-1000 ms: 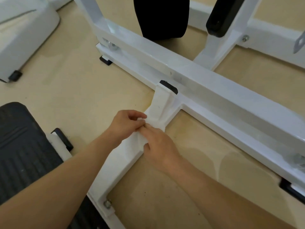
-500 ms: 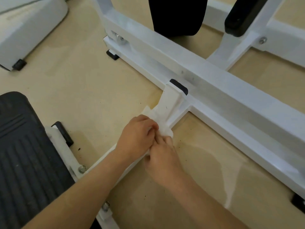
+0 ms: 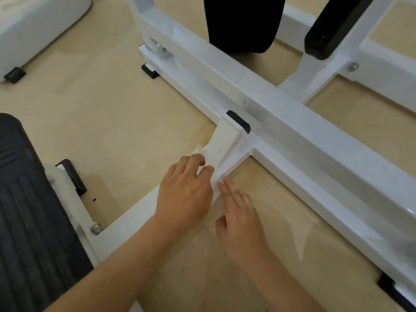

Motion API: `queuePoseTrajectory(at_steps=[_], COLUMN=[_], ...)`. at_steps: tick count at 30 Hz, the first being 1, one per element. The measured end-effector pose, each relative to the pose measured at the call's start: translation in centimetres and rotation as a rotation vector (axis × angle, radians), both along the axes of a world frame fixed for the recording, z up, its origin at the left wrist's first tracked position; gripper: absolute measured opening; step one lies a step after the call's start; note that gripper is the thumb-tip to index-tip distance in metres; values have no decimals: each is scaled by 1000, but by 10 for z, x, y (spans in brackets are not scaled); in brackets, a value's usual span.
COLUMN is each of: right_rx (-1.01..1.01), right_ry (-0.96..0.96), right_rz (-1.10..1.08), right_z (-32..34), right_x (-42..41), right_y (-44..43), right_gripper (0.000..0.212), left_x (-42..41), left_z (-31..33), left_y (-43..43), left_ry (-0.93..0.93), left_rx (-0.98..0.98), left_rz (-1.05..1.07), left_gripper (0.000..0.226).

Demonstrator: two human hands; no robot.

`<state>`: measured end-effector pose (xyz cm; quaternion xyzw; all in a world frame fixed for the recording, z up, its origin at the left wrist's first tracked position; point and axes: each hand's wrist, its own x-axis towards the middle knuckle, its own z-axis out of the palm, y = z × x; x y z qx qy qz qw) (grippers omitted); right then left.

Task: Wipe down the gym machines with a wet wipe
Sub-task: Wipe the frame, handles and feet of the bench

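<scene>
Right hand (image 3: 240, 212) has flattened onto the wipe (image 3: 215, 176), apparently pinched under left hand (image 3: 186, 188).

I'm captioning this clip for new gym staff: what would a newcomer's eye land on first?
Two hands meet mid-frame: the left hand grips a wet wipe on a short white frame bar, and the right hand lays straight fingers on it. Behind runs the long white beam, with a ribbed black footplate at far left.

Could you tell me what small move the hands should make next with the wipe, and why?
Probably slide the wet wipe up the white bar toward the black end cap: the left hand grips it, the right hand presses its edge, and that stretch above lies uncovered.
</scene>
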<state>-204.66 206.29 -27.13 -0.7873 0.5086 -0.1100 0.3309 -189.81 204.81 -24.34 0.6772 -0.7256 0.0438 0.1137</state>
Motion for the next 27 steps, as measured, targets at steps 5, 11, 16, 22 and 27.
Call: queuePoseTrajectory(at_steps=[5, 11, 16, 22, 27], right_rx=[-41, -67, -21, 45, 101], right_ry=[-5, -21, 209, 152, 99], right_rz=[-5, -60, 100, 328, 325], right_z=[2, 3, 12, 21, 20], right_x=[-3, 5, 21, 55, 53], right_y=[-7, -5, 7, 45, 60], right_gripper=[72, 68, 79, 82, 82], left_x=[12, -2, 21, 41, 31], left_z=[-8, -28, -20, -5, -3], left_y=[-23, -36, 16, 66, 51], left_ry=[112, 30, -334, -382, -247], left_rx=[439, 413, 570, 1000, 1084], left_rz=[158, 272, 294, 593, 769], left_gripper=[104, 99, 107, 94, 89])
